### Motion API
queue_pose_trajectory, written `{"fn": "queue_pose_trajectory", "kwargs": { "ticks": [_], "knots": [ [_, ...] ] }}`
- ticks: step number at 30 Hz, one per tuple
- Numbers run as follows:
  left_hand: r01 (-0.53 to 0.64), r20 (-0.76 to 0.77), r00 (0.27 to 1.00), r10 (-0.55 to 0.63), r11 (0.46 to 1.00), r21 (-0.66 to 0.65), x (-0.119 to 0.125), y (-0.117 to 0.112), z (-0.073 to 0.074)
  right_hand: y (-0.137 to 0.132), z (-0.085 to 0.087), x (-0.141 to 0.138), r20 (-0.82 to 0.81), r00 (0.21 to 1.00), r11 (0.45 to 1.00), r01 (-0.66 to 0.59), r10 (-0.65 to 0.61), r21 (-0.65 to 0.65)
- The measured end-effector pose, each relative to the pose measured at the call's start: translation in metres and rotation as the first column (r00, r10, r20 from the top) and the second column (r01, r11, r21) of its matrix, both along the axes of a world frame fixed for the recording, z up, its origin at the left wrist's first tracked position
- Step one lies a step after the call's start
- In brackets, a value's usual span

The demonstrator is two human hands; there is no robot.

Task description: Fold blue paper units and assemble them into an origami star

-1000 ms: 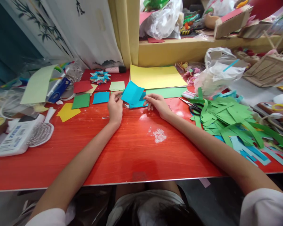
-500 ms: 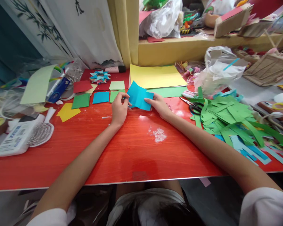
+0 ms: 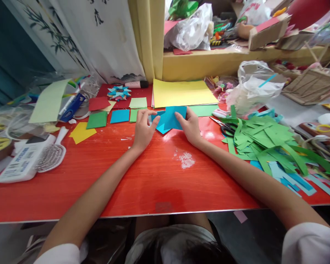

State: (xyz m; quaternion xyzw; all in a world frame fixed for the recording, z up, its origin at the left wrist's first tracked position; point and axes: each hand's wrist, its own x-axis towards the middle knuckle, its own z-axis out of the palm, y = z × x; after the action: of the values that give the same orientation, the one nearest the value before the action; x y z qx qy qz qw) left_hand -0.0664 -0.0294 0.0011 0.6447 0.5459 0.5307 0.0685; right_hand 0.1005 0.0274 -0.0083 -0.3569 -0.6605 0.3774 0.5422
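Observation:
Blue paper (image 3: 176,116) is held up between my two hands just above the red table. My right hand (image 3: 191,126) grips its right side, thumb on the front face and fingers behind. My left hand (image 3: 144,129) is at the paper's left end, thumb and fingers curled around the edge there. Below and left of the flat square part, a pointed blue flap shows. Whether this is one folded sheet or two pieces, I cannot tell. Nearest the left hand lie a light green square (image 3: 138,102) and a stack of blue squares (image 3: 119,116).
Green paper strips (image 3: 266,135) pile up at right beside black-handled scissors (image 3: 227,129). Large yellow sheets (image 3: 184,92) lie at the back. A folded paper ring (image 3: 119,93), green squares (image 3: 96,119), a yellow piece (image 3: 83,132) and a hairbrush (image 3: 51,156) are at left.
The blue paper has been turned: its square part now faces me at the right, with a pointed flap low on the left. My right hand shifted slightly right, and the left thumb lifted.

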Motion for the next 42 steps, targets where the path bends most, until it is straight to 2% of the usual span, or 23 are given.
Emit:
{"fn": "queue_pose_trajectory", "kwargs": {
  "ticks": [3, 7, 10, 13, 15, 18, 21, 24, 29, 35, 42],
  "knots": [
    [0.035, -0.011, 0.999, -0.035, 0.999, 0.021, 0.004, -0.007, 0.004, -0.014, 0.002, -0.006, 0.040, 0.997, 0.998, -0.059, 0.059, -0.018],
    [-0.046, 0.105, 0.994, 0.042, 0.998, 0.037, 0.009, -0.010, 0.002, -0.029, 0.001, -0.015, -0.031, 0.990, 0.989, -0.137, 0.135, -0.064],
    [-0.019, 0.189, 0.982, 0.021, 1.000, -0.014, 0.012, -0.010, -0.002, -0.029, 0.000, -0.017, -0.061, 0.987, 0.982, -0.154, 0.149, -0.105],
    [-0.031, 0.182, 0.983, 0.030, 1.000, -0.001, 0.012, -0.010, -0.003, -0.023, -0.001, -0.017, -0.166, 0.968, 0.956, -0.217, 0.186, -0.195],
    [-0.063, 0.111, 0.992, 0.057, 0.997, 0.049, 0.010, -0.010, -0.002, -0.019, -0.002, -0.017, -0.228, 0.946, 0.921, -0.287, 0.229, -0.263],
    [-0.058, -0.096, 0.993, 0.072, 0.988, 0.142, 0.003, -0.009, -0.001, -0.016, -0.003, -0.019, -0.315, 0.907, 0.856, -0.384, 0.280, -0.346],
    [0.010, -0.346, 0.936, 0.061, 0.979, 0.201, -0.007, -0.006, -0.002, -0.015, -0.004, -0.020, -0.402, 0.865, 0.785, -0.463, 0.300, -0.412],
    [0.083, -0.502, 0.864, 0.033, 0.975, 0.207, -0.015, -0.004, -0.004, -0.015, -0.003, -0.021, -0.465, 0.828, 0.723, -0.525, 0.313, -0.449],
    [0.262, -0.645, 0.759, -0.093, 0.950, 0.171, -0.018, -0.004, -0.003, -0.015, 0.001, -0.020, -0.511, 0.804, 0.688, -0.556, 0.303, -0.467],
    [0.336, -0.768, 0.640, -0.025, 0.908, 0.251, -0.019, -0.003, -0.002, -0.013, 0.001, -0.019, -0.556, 0.776, 0.643, -0.594, 0.299, -0.484],
    [0.331, -0.798, 0.603, 0.012, 0.906, 0.264, -0.019, -0.003, -0.002, -0.008, -0.004, -0.017, -0.557, 0.749, 0.612, -0.639, 0.359, -0.465]
  ]
}}
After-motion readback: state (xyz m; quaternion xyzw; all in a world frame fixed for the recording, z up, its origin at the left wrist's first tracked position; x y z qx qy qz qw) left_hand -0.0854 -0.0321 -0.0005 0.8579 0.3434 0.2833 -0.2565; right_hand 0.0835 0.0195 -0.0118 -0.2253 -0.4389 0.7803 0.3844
